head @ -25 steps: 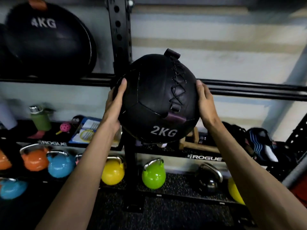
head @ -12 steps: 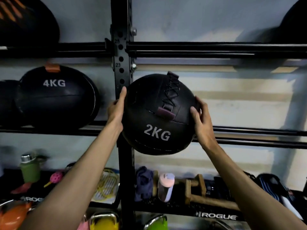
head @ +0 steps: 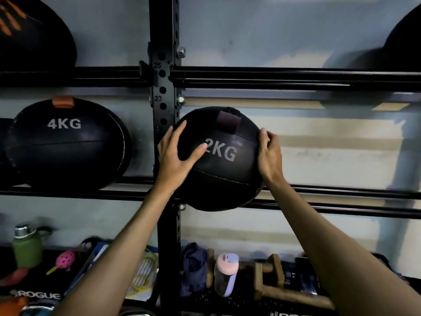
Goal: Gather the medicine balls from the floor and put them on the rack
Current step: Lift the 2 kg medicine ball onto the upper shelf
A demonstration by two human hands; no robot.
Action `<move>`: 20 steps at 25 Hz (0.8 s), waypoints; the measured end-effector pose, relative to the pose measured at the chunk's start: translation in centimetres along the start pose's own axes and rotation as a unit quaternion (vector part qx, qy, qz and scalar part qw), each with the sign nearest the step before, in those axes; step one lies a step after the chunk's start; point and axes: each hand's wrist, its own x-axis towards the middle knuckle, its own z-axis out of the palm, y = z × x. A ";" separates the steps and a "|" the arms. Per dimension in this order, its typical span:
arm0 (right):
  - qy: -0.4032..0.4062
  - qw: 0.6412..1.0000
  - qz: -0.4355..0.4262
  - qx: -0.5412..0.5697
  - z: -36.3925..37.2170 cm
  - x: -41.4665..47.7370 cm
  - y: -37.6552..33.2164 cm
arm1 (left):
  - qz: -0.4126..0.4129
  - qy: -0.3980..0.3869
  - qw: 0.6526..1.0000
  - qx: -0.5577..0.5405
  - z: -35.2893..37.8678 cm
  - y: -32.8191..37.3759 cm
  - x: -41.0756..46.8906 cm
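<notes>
2KG ball [head: 218, 160]: mid-frame, on middle rack rails [head: 330, 199], right of upright [head: 163, 87] | left hand [head: 175, 156]: fingers [head: 180, 131] apart, flat on front, steadying | right hand [head: 270, 153]: fingers curled round right edge, probably seating ball between rails against rolling off | 4KG ball [head: 66, 142]: left bay

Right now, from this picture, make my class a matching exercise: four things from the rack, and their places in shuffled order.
1. 2KG ball
2. 4KG ball
3. green bottle
4. pink-capped bottle

A. bottom shelf, far left
B. between the left hand and the right hand
C. bottom shelf, right of the upright
D. middle rails, left of the upright

Pairs: 1-B, 2-D, 3-A, 4-C
</notes>
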 end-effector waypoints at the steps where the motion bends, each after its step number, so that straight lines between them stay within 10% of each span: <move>1: -0.001 1.000 -0.024 -0.005 0.2 -0.6 0.1 | -0.016 0.004 1.000 -0.003 -0.1 -0.2 0.7; 5: -0.023 0.987 -0.141 -0.079 0.9 -4.2 2.1 | -0.060 0.032 0.998 0.016 0.4 -0.6 3.2; 10: -0.058 0.986 -0.063 -0.142 0.1 -1.8 2.1 | 0.094 0.134 0.967 0.197 3.1 0.9 1.8; 20: -0.126 0.975 -0.019 -0.183 -1.0 -1.6 5.4 | 0.088 -0.085 0.956 0.268 6.0 -3.3 -2.3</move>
